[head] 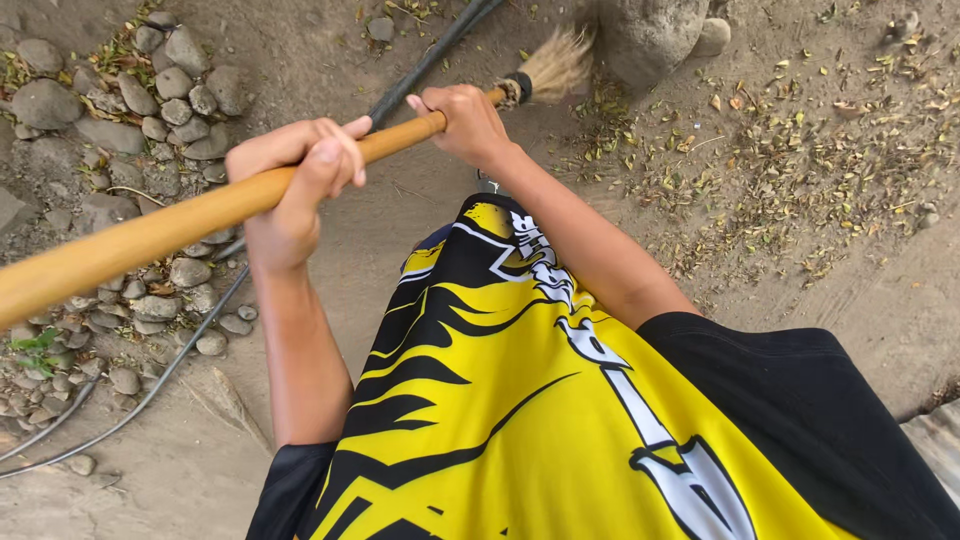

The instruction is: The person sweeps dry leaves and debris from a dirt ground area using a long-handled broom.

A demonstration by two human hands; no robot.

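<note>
A long wooden broom handle [180, 215] runs from the lower left up to pale straw bristles [555, 65] resting on the dirt. My left hand [295, 185] is wrapped around the handle's middle. My right hand [465, 120] grips it further down, close to the dark binding just above the bristles. Both arms reach out over my yellow and black shirt [500, 400].
A bed of grey stones [130, 110] lies at the left. A black hose [420, 65] crosses the dirt, and thin cables [130, 405] trail at lower left. A large rock [645, 35] stands beside the bristles. Dry leaf litter [790, 150] is scattered at right.
</note>
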